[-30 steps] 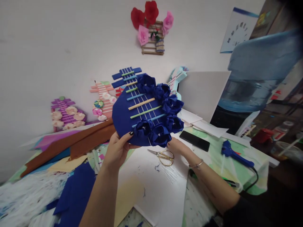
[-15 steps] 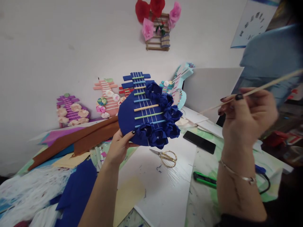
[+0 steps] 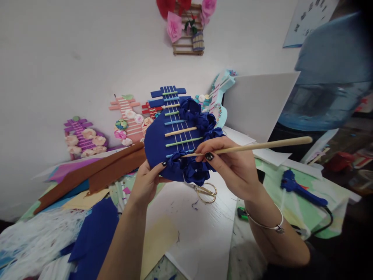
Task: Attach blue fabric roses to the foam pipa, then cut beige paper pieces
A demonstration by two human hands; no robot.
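My left hand [image 3: 147, 181] grips the lower left edge of a dark blue felt guitar-shaped craft [image 3: 159, 140], held upright above the table. The craft has white strings, coloured cross sticks and blue fabric roses [image 3: 201, 120] along its right and bottom edge. My right hand [image 3: 233, 165] pinches a thin wooden stick [image 3: 262, 145], whose tip rests among the roses at the lower middle of the craft.
Gold scissors [image 3: 205, 191] lie on a white board [image 3: 198, 229] below the craft. A blue glue gun [image 3: 300, 188] and a green cutter [image 3: 241, 212] lie to the right. Brown and blue felt sheets [image 3: 96, 237] lie left. Finished crafts [image 3: 83, 136] lean on the wall.
My right hand left the craft's lower edge, rose at the right with a wooden stick, then came back and set the stick's tip on the roses. My left hand kept its grip.
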